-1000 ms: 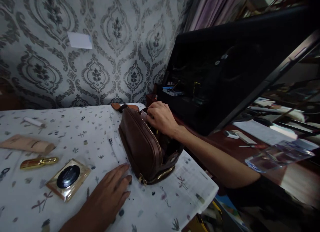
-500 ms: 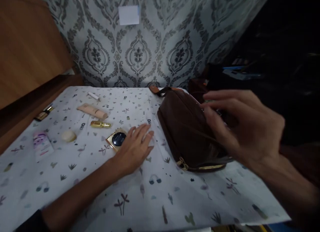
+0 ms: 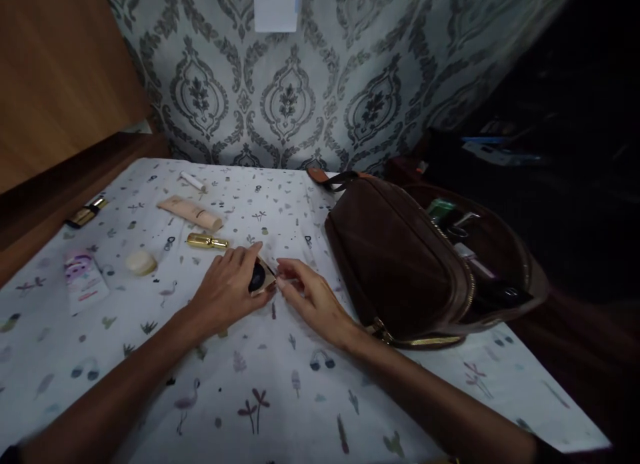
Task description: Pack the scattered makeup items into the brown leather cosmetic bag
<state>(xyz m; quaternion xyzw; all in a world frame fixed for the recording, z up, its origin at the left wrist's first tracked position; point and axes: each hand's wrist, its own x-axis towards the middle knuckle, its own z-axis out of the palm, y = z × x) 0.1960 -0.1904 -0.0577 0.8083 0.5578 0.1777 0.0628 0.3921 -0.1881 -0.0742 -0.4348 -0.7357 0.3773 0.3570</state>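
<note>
A square gold compact with a dark round centre [image 3: 257, 277] lies on the printed white tablecloth, partly covered by my left hand [image 3: 227, 281]. That hand is closed around its left side, fingers over the top edge and thumb at the near edge. From the right, my right hand [image 3: 313, 297] has thumb and fingertips closed at the compact's right corner. A gold lipstick tube [image 3: 207, 241] lies just beyond my left hand. To the right is an open brown leather bag [image 3: 390, 257], its zip undone and several small items showing inside.
Across the left side of the table lie a beige squeeze tube [image 3: 190, 212], a slim white tube [image 3: 193, 181], a cream round item [image 3: 141, 263], a purple-and-white tube [image 3: 84, 277] and a black-and-gold bottle [image 3: 87, 213]. A patterned wall [image 3: 287, 104] stands behind.
My right hand has come away from above the bag, moving left to the compact. My left hand has shifted left and closed on the compact. The bag's open inside now shows.
</note>
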